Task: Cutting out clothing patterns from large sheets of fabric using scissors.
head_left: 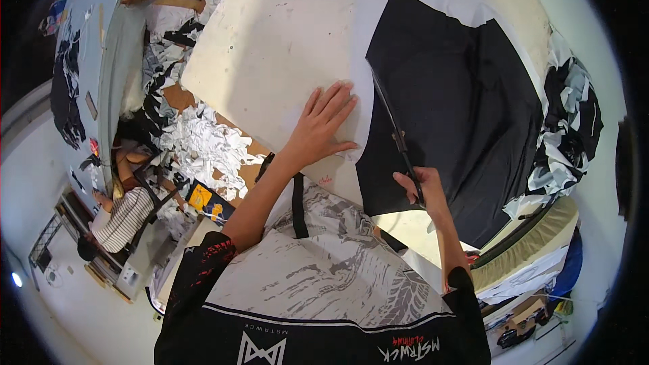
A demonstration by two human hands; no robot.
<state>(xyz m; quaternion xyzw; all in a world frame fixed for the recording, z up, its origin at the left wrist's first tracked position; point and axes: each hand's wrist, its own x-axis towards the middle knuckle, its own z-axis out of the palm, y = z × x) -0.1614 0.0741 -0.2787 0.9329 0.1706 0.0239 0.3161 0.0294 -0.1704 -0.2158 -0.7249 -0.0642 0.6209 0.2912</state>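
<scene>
Clock read from mid-view. Black cloth (473,122) lies at 2 o'clock, spread on the pale table (284,34), a few creases in it. Right hand (426,189) has fingers closed round the handles of the scissors (399,138); blades point to 11 along the cloth's 9 o'clock edge. Can't tell how far the blades part. Left hand (328,120) is palm down on the table just beside that edge, fingers a bit spread, thumb out toward 3, gripping nothing.

In the way: right hand covers most of the handles, right forearm crosses the cloth's lower edge. Nothing else sits on the cloth.

Around: white scraps (203,145) at 9 beyond the table edge, a mixed scrap pile (564,128) (black, white and grey) at 3, close to the cloth, a long padded thing (531,236) at 4 (kind unclear). Grey-blue bench (98,10) at 10 with dark cloth on it. Co-worker (125,220) in a striped top between 8 and 9, well apart from the scissors.
</scene>
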